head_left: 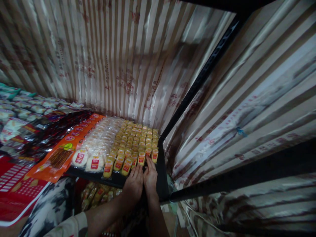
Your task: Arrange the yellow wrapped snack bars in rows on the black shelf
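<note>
Rows of small wrapped yellow cakes point(133, 136) with red labels stand on a black shelf point(161, 174). Both my hands are side by side at the front of these rows. The fingers of my left hand point(134, 184) are stretched out towards the bottom of the front packs. My right hand point(150, 174) has its fingers extended, the tips at a front pack point(148, 151) near the right end. Neither hand appears wrapped around a pack. Left of the cakes lie rows of clear-wrapped round white pastries point(95, 163) with red labels.
Orange snack packets point(60, 158) and dark shiny packets point(55, 131) lie further left. A red basket point(14, 194) sits at lower left. More yellow packs point(96, 197) are below the shelf. A black post point(199, 80) and striped sheeting point(123, 59) border the shelf.
</note>
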Demonstrator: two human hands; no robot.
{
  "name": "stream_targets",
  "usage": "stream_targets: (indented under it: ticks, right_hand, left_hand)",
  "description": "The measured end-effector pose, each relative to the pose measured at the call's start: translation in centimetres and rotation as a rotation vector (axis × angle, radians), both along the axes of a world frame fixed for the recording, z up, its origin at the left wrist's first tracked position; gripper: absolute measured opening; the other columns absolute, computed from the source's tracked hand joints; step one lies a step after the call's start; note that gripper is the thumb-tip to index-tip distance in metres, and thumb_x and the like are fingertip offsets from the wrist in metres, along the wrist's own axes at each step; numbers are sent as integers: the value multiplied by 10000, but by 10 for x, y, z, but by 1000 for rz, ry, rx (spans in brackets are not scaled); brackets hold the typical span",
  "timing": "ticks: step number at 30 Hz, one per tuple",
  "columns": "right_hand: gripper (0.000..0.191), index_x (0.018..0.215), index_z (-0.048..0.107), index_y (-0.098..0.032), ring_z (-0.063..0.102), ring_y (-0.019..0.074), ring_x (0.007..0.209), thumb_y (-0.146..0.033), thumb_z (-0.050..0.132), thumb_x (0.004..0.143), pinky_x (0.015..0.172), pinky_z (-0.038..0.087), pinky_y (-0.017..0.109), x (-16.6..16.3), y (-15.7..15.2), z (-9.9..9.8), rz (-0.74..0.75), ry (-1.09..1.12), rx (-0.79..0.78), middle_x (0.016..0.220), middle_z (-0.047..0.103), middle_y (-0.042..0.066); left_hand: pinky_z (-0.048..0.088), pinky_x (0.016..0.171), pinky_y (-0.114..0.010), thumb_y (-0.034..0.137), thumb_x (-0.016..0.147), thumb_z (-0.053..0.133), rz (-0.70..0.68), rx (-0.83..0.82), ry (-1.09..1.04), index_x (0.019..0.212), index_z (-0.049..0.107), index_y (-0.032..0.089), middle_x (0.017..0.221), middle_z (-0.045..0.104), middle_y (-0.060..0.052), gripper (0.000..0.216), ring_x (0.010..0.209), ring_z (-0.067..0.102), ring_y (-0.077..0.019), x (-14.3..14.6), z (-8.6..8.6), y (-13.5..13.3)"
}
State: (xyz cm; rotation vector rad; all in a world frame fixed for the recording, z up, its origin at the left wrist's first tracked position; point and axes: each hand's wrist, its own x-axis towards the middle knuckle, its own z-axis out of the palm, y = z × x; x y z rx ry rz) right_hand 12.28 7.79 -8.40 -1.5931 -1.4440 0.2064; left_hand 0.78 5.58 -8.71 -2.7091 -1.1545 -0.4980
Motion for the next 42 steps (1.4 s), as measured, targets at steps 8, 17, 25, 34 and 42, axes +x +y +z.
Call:
stream_targets:
  ticks: [8, 17, 25, 34, 42]
  right_hand:
    - [538, 1225, 534, -165, 476, 162, 1177, -59, 312, 747, 1037, 361, 370, 1, -2, 2, 49, 1, 24, 1239, 555, 83]
    - [500, 1235, 521, -154, 503, 173, 1144, -105, 333, 774, 981, 421, 372, 3, -1, 2, 43, 18, 11, 1216, 571, 101]
    - [472, 1229, 516, -159, 489, 167, 1147, -109, 303, 811, 975, 416, 380, 2, 0, -1, 32, -60, 75, 1204, 573, 100]
    - [501, 1221, 528, -188, 414, 216, 1171, -67, 314, 785, 966, 377, 444, -2, -11, 13, -225, -165, 160, 1232, 525, 102]
    - [552, 1294, 454, -175, 371, 174, 1255, -74, 311, 771, 1027, 353, 374, -3, 5, 4, 6, -157, -27, 1339, 462, 71]
  left_hand:
    - [283, 1036, -469, 216, 827, 366, 75, 74, 42, 1195, 516, -1, 1301, 463, -217, 453, 1230, 413, -292, 5, 4, 6]
    - [332, 1010, -481, 228, 778, 443, 123, 48, 118, 1130, 591, 64, 1209, 564, -176, 416, 1174, 476, -296, 19, 27, 14]
    - [338, 1021, -443, 223, 789, 420, 108, 7, 132, 1176, 563, 63, 1256, 527, -171, 443, 1200, 455, -281, 16, 29, 19]
    - [351, 1023, -424, 206, 800, 402, 118, 5, 135, 1119, 592, 18, 1284, 492, -194, 417, 1239, 407, -290, 12, 30, 17]
    - [304, 1047, -445, 230, 851, 393, 87, -51, 99, 1182, 551, 77, 1314, 464, -180, 398, 1251, 395, -275, 11, 30, 20]
